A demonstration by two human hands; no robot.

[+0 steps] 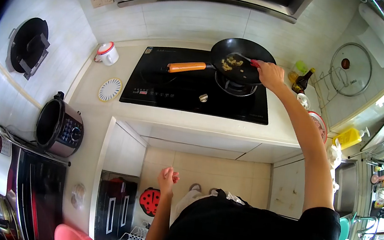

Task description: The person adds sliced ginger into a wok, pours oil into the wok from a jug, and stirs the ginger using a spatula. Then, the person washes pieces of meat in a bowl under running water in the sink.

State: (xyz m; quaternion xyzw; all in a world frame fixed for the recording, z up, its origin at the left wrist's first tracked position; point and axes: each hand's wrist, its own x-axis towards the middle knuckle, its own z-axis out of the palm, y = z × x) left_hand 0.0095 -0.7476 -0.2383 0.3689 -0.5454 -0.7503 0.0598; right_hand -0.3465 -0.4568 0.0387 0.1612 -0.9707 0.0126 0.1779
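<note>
My right hand [270, 75] is closed around the red handle of a spatula [255, 62]. Its grey end reaches into a black wok [220, 44], and its exact shape is hard to make out. Small yellowish-brown pieces of food [230, 63] lie in the wok near that end. The wok rests on the right burner [235, 88] of a black glass stove [181, 87], its orange wooden handle [187, 67] pointing left. Down by my body, my left hand [168, 180] hangs with curled fingers, apart from the counter and seemingly holding nothing.
Right of the stove stand a dark bottle [303, 81], a bowl [318, 126] and a yellow pump bottle [349, 138]. A glass lid [350, 68] hangs on the wall. Leftward are a white enamel mug [108, 53], a striped coaster [110, 90] and an electric cooker [60, 125].
</note>
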